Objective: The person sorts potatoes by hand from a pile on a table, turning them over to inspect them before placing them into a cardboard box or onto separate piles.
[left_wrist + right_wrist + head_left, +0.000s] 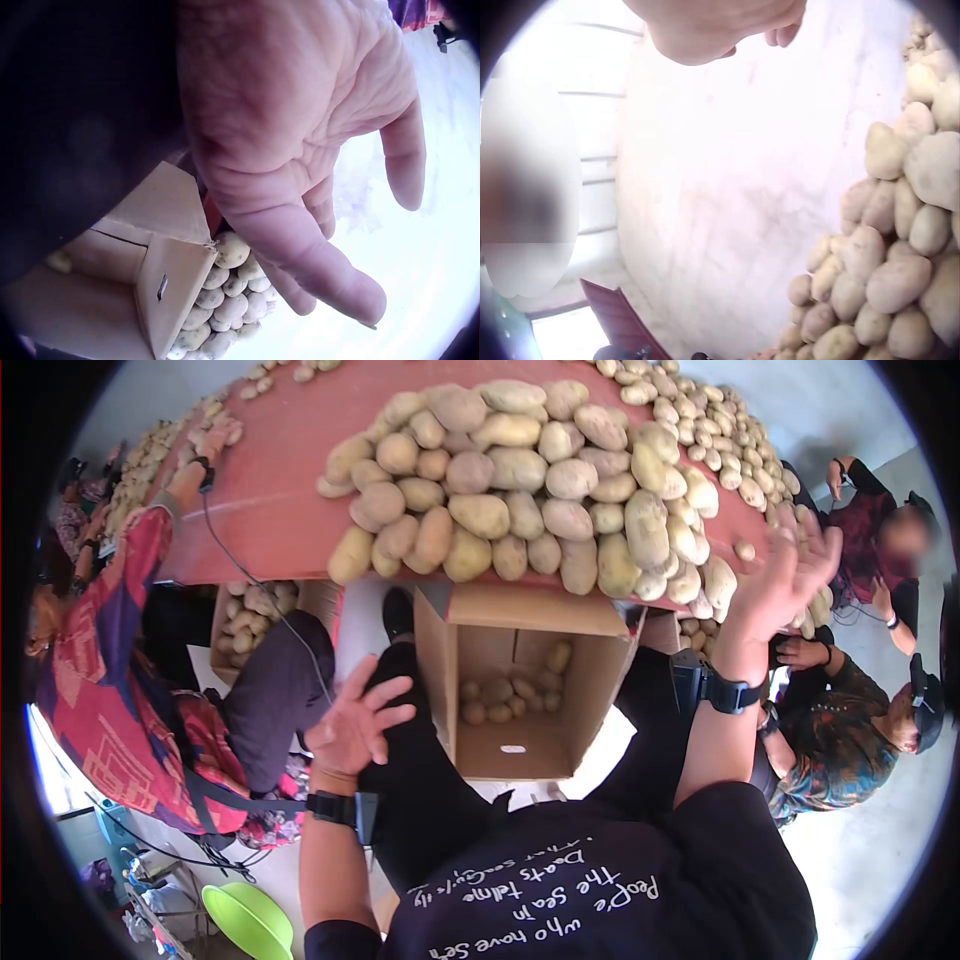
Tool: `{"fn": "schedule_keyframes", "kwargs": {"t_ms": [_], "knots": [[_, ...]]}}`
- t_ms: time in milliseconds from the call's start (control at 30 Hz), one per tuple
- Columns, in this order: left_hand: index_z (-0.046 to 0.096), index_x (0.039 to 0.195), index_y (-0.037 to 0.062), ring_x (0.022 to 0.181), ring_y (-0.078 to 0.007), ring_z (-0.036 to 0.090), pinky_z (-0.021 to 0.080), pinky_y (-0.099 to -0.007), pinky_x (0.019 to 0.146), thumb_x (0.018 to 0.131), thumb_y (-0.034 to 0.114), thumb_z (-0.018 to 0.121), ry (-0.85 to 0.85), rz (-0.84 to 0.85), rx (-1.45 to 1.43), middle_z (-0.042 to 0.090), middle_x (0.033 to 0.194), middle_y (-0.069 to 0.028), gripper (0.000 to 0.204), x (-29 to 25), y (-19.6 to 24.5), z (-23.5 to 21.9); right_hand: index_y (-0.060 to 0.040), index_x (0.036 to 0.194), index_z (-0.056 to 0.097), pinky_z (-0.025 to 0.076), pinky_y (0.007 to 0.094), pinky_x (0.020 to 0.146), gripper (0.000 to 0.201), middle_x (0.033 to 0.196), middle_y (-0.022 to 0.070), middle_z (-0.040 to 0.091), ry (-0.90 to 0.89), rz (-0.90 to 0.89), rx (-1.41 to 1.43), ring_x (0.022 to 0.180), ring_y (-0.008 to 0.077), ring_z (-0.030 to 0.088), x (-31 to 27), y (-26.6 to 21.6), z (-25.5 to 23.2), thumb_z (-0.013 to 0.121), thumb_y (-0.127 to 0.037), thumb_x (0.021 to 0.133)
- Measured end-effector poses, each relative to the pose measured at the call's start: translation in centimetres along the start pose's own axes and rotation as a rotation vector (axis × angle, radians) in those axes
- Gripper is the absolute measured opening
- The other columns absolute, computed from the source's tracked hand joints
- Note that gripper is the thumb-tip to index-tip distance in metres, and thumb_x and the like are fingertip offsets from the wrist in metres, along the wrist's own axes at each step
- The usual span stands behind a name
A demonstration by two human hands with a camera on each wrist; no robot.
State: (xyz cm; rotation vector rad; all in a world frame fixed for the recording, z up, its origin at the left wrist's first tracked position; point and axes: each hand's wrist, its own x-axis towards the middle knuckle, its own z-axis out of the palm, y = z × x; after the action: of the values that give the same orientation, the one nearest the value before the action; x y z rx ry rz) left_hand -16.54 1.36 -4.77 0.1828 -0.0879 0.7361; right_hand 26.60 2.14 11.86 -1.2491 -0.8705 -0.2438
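A large heap of potatoes (500, 485) covers the near part of the red table (265, 480). My right hand (785, 575) is raised beside the heap's right end, fingers spread and holding nothing. In the right wrist view that hand (720, 26) shows at the top, with potatoes (900, 281) to the right. Over my lap, left of the cardboard box (520, 750), my left hand (362, 715) is held up with loosely spread fingers and nothing in it. The left wrist view shows its palm (285, 97) above the box flap (169, 199). Several potatoes (500, 695) lie inside the box.
At the left, a person in a red patterned top (140, 690) reaches over the table, a cable trailing from the wrist. Another box of potatoes (255, 620) stands there. People sit at the right, one in a patterned shirt (845, 750). A green basin (250, 920) is at lower left.
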Motion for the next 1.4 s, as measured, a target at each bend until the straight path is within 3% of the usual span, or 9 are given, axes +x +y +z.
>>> {"fn": "schedule_keyframes", "kwargs": {"t_ms": [67, 133, 167, 300, 400, 700, 767, 867, 1400], "knots": [[0.007, 0.152, 0.0102, 0.133, -0.052, 0.03, 0.059, -0.0504, 0.077, 0.08, 0.013, 0.063, 0.026, 0.006, 0.02, 0.016, 0.149, -0.0337, 0.091, 0.0, 0.1, 0.0, 0.0059, 0.132, 0.033, 0.049, 0.0323, 0.089, 0.044, 0.119, 0.0167, 0.054, -0.078, -0.271, -0.033, 0.103, 0.0234, 0.057, -2.1, -2.1, -0.1, 0.048, -0.001, 0.091], [0.008, 0.152, 0.0101, 0.132, -0.0523, 0.031, 0.06, -0.0503, 0.076, 0.08, 0.014, 0.062, 0.024, 0.0, 0.03, 0.017, 0.148, -0.0345, 0.091, 0.1, 0.0, -0.3, 0.0008, 0.098, 0.063, 0.051, 0.0335, 0.076, 0.016, 0.092, 0.0125, 0.064, -0.619, -0.294, 0.168, 0.096, 0.0234, 0.063, -6.8, -0.8, -2.7, 0.053, -0.003, 0.086], [0.008, 0.152, 0.01, 0.132, -0.0524, 0.032, 0.06, -0.0505, 0.075, 0.08, 0.014, 0.062, 0.02, -0.001, 0.035, 0.017, 0.148, -0.0349, 0.091, 0.2, 0.1, -0.3, -0.0007, 0.099, 0.062, 0.052, 0.0361, 0.076, 0.017, 0.094, 0.0085, 0.063, -0.969, -0.588, 0.087, 0.087, 0.023, 0.063, -7.8, 0.2, -1.9, 0.058, -0.005, 0.083], [0.01, 0.152, 0.0147, 0.13, -0.0516, 0.036, 0.06, -0.0497, 0.072, 0.08, 0.012, 0.064, 0.04, -0.028, 0.034, 0.019, 0.149, -0.0327, 0.09, 0.4, 0.7, -0.2, -0.0103, 0.102, 0.065, 0.052, 0.0415, 0.079, 0.021, 0.104, 0.0101, 0.064, -1.768, 0.107, -0.122, 0.095, 0.0292, 0.063, -21.9, 6.5, -1.4, 0.057, -0.011, 0.082], [0.013, 0.152, 0.0106, 0.129, -0.0552, 0.034, 0.059, -0.0531, 0.073, 0.076, 0.014, 0.065, 0.077, -0.015, -0.016, 0.019, 0.147, -0.0363, 0.092, 0.1, 0.6, -0.3, -0.0106, 0.112, 0.063, 0.049, 0.0488, 0.083, 0.03, 0.112, 0.0164, 0.059, -2.112, 0.147, -0.446, 0.106, 0.0342, 0.059, -31.0, 12.7, -2.5, 0.053, -0.01, 0.083], [0.019, 0.151, 0.0117, 0.13, -0.0561, 0.033, 0.058, -0.0517, 0.076, 0.08, 0.023, 0.064, 0.06, -0.043, -0.008, 0.019, 0.146, -0.0371, 0.085, -0.1, 1.3, -0.9, 0.0013, 0.13, 0.049, 0.036, 0.0452, 0.107, 0.049, 0.135, 0.0247, 0.047, -1.606, 0.27, -0.894, 0.125, 0.0399, 0.047, -39.9, 21.4, -1.7, 0.056, -0.011, 0.083], [0.019, 0.151, 0.0126, 0.129, -0.056, 0.033, 0.059, -0.0503, 0.075, 0.08, 0.025, 0.063, 0.052, -0.047, -0.026, 0.019, 0.146, -0.037, 0.085, -0.3, 1.4, -1.2, 0.001, 0.131, 0.049, 0.035, 0.0438, 0.108, 0.05, 0.134, 0.0254, 0.048, -1.828, 0.342, -0.875, 0.128, 0.0375, 0.044, -39.8, 23.0, -1.9, 0.057, -0.014, 0.084], [0.019, 0.152, 0.0137, 0.13, -0.0551, 0.033, 0.059, -0.0477, 0.075, 0.082, 0.029, 0.061, 0.084, -0.07, -0.014, 0.019, 0.147, -0.0363, 0.083, -1.3, 1.8, -2.3, -0.0018, 0.132, 0.048, 0.035, 0.0439, 0.107, 0.053, 0.133, 0.0233, 0.05, -1.404, 0.435, -0.802, 0.126, 0.0353, 0.047, -44.6, 25.7, -3.3, 0.06, -0.024, 0.085], [0.016, 0.152, 0.0125, 0.133, -0.0531, 0.03, 0.058, -0.0456, 0.078, 0.078, 0.025, 0.062, 0.047, -0.097, 0.036, 0.016, 0.149, -0.0352, 0.088, 0.5, 1.4, -1.3, -0.0058, 0.126, 0.055, 0.041, 0.0422, 0.099, 0.064, 0.125, 0.0208, 0.056, -1.577, 0.248, -0.804, 0.115, 0.0338, 0.054, -41.3, 23.8, -2.3, 0.068, -0.044, 0.076]]}}
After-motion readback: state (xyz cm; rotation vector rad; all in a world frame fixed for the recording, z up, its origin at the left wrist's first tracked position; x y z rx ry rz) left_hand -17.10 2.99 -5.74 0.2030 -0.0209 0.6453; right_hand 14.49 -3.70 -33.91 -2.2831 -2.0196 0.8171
